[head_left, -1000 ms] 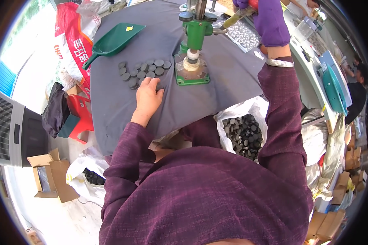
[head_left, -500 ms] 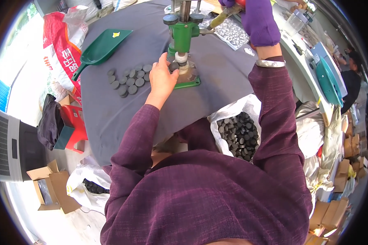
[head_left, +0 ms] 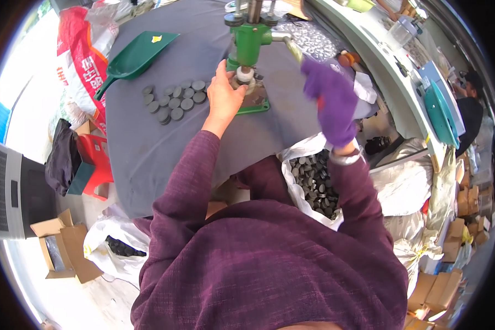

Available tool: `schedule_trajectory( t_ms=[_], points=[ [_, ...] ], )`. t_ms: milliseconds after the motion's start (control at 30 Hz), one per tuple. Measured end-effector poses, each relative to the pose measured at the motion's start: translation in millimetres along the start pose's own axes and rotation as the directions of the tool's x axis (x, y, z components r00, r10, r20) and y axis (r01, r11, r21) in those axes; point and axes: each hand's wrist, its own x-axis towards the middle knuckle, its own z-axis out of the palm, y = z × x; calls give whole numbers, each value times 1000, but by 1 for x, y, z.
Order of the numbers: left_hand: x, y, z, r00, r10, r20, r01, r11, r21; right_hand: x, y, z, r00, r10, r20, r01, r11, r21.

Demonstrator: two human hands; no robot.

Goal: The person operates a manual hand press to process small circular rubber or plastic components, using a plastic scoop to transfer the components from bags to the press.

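Note:
A green hand press [head_left: 249, 47] stands at the far side of the cloth-covered table. My bare left hand [head_left: 225, 99] is at its white die [head_left: 245, 75], thumb and forefinger curved around a dark round disc [head_left: 235, 83] that they partly hide. In a purple glove, my right hand [head_left: 331, 102] is closed around the press's lever [head_left: 293, 49]; it is smeared by motion, and most of the grip is hidden. Left of my left hand, several flat dark discs [head_left: 176, 103] lie in a loose group, some overlapping.
A green dustpan [head_left: 132, 63] lies at the far left. Many small shiny rings [head_left: 308, 41] lie behind the press. A white sack of dark discs [head_left: 313, 184] stands by my right forearm, another white sack [head_left: 107, 256] at lower left. A red stool [head_left: 98, 165] is beside the table.
My right hand has swung the lever down and toward me. My left hand has moved slightly right, bringing the disc closer against the die.

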Motion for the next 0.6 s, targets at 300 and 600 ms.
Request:
schedule_trajectory(
  t_ms=[300,600],
  points=[
    [-38,-55,-110,945,251,-212,-101,836,540,-2,-20,3,976,219,22,-218,976,-28],
    [-51,-100,-136,982,149,-114,-86,899,429,104,-41,2,941,-287,178,334,872,-357]
  ],
)
